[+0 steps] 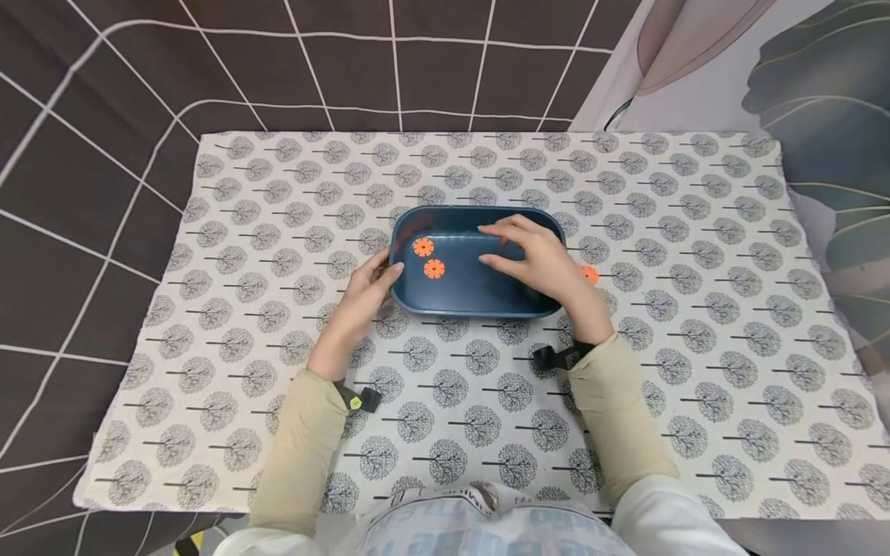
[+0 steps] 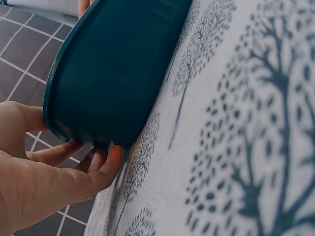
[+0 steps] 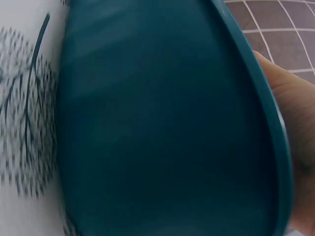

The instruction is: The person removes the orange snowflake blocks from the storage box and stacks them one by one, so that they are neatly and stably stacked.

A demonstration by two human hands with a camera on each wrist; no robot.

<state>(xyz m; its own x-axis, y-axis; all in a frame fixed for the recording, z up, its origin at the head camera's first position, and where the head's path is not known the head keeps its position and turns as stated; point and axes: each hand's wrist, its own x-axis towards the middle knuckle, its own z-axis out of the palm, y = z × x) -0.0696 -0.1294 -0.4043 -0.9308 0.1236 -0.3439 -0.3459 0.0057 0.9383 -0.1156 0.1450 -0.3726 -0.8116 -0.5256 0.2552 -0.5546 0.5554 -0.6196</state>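
A dark blue rectangular plastic box point(image 1: 480, 297) with rounded corners stands on the table. Inside it, toward the left end, lie two orange notched discs, one point(image 1: 422, 247) farther back and one point(image 1: 434, 269) nearer. My left hand point(image 1: 363, 297) holds the box's left end, thumb at the rim and fingers against the outer wall, as the left wrist view also shows. Over the right half of the box hovers my right hand point(image 1: 531, 259), thumb and fingers apart, with nothing visible between them. A third orange disc point(image 1: 589, 274) lies on the cloth beside the right wrist, partly hidden.
A white cloth point(image 1: 695, 340) with a tree print covers the table. Dark curtain fabric point(image 1: 348, 73) with white grid lines hangs behind and to the left. At the right is a leaf-patterned curtain point(image 1: 827, 93).
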